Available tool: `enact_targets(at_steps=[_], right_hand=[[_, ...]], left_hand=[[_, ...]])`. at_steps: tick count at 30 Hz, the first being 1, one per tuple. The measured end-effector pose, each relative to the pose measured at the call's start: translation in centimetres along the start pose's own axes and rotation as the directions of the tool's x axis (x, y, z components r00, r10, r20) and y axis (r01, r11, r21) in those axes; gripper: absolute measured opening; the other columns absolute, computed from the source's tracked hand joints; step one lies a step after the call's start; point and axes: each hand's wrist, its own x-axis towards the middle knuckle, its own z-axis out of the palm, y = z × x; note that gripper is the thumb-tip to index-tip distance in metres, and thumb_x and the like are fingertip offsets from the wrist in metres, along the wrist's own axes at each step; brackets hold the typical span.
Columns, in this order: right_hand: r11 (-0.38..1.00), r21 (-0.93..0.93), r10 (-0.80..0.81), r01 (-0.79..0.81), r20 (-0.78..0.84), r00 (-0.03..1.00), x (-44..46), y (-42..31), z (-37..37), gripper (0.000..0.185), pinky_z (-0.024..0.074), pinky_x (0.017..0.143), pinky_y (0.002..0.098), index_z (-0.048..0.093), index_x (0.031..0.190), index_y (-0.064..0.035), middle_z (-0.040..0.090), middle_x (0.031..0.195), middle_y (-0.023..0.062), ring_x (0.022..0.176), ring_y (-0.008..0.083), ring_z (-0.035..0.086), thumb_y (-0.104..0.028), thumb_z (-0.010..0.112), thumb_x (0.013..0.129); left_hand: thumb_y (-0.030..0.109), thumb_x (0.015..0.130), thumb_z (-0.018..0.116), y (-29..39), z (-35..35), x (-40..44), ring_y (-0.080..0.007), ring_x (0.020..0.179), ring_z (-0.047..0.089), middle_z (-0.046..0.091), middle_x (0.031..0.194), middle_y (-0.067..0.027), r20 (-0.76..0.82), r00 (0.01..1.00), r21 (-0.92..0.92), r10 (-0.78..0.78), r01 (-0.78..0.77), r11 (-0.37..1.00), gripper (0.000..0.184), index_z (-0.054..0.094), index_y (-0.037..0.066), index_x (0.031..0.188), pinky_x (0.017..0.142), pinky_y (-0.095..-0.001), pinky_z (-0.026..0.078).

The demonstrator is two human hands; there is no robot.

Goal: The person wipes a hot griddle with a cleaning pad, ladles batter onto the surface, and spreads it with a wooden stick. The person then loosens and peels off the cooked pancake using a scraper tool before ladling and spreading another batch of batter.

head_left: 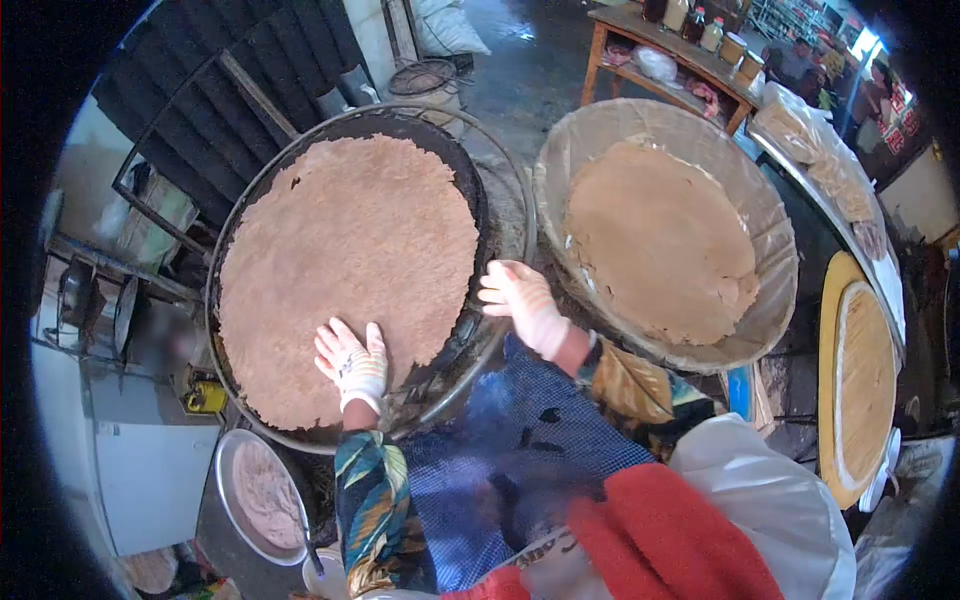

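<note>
A large brown flatbread [345, 250] with ragged edges covers most of a round black griddle [468, 190]. My left hand [352, 365], in a pale glove, lies on the flatbread near its lower edge, fingers spread. My right hand [527, 305], also gloved, is over the griddle's right rim, close to the flatbread's right edge. Its fingers are bent together, with a thin pale edge at the fingertips that I cannot make out. To the right, a wide shallow basket lined with clear plastic [775, 270] holds more brown flatbread [655, 240].
A metal basin [228, 470] of pinkish-brown batter [265, 495] stands lower left, a handle sticking out. A yellow oval board [835, 400] stands at the right. Behind the basket is a wooden table [620, 25] with jars. Dark corrugated panels [240, 90] rise beyond the griddle.
</note>
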Motion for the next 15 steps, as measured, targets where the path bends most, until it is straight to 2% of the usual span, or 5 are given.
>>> enact_targets(at_steps=[2, 3, 6, 14, 15], right_hand=[[0.952, 0.148, 0.243, -0.269, 0.174, 0.954, 4.3, 2.2, 0.2, 0.029, 0.0520, 0.059, 0.0355, 0.059, 0.095, -0.0097, 0.054, 0.073, 0.0035, 0.061, 0.0187, 0.056, -0.037, 0.064, 0.086], [0.971, 0.097, 0.227, -0.220, -0.067, 0.971, 1.0, -0.3, 3.7, 0.025, 0.0460, 0.051, 0.0355, 0.059, 0.087, -0.0122, 0.042, 0.063, -0.0020, 0.052, 0.0155, 0.046, -0.036, 0.064, 0.084], [0.932, -0.360, -0.099, 0.050, -0.119, 0.988, 2.8, 0.4, 1.8, 0.034, 0.0465, 0.070, 0.0347, 0.067, 0.087, -0.0007, 0.065, 0.083, 0.0076, 0.075, 0.0180, 0.058, -0.034, 0.070, 0.079], [0.875, -0.405, -0.370, 0.264, -0.208, 0.906, 2.7, -9.3, -10.0, 0.035, 0.0476, 0.064, 0.0352, 0.067, 0.086, 0.0030, 0.067, 0.077, 0.0097, 0.070, 0.0190, 0.061, -0.030, 0.070, 0.076], [0.625, -0.715, -0.511, 0.314, -0.070, 0.856, 2.5, -11.2, -14.8, 0.034, 0.0477, 0.062, 0.0347, 0.067, 0.087, 0.0023, 0.068, 0.077, 0.0088, 0.068, 0.0180, 0.061, -0.029, 0.070, 0.077]], left_hand=[[0.051, 0.092, 0.038, 0.1, -0.5, -1.0, -0.0411, 0.139, 0.012, 0.019, 0.148, -0.0261, 0.015, 0.999, -0.009, 0.049, -0.048, 0.999, 0.074, 0.021, 0.001, 0.144, 0.111, -0.0535, 0.007], [0.049, 0.093, 0.038, 1.5, -3.1, -2.1, -0.0400, 0.138, 0.016, 0.024, 0.147, -0.0261, 0.062, 0.996, -0.026, 0.071, -0.070, 0.997, 0.071, 0.026, 0.000, 0.142, 0.111, -0.0533, 0.010], [0.043, 0.092, 0.043, 2.6, -4.3, -3.8, -0.0372, 0.135, 0.027, 0.034, 0.142, -0.0261, 0.084, 0.952, -0.015, 0.293, -0.293, 0.956, 0.065, 0.034, -0.001, 0.138, 0.111, -0.0514, 0.013], [0.035, 0.088, 0.052, 9.9, -3.5, -7.5, -0.0403, 0.135, 0.024, 0.031, 0.143, -0.0245, 0.037, 0.707, -0.396, 0.707, -0.639, 0.659, 0.061, 0.036, 0.002, 0.137, 0.112, -0.0498, 0.014], [0.031, 0.088, 0.053, 10.8, -5.3, -8.1, -0.0402, 0.130, 0.031, 0.038, 0.137, -0.0235, -0.081, 0.678, -0.344, 0.730, -0.707, 0.618, 0.056, 0.039, 0.003, 0.135, 0.110, -0.0495, 0.018]])
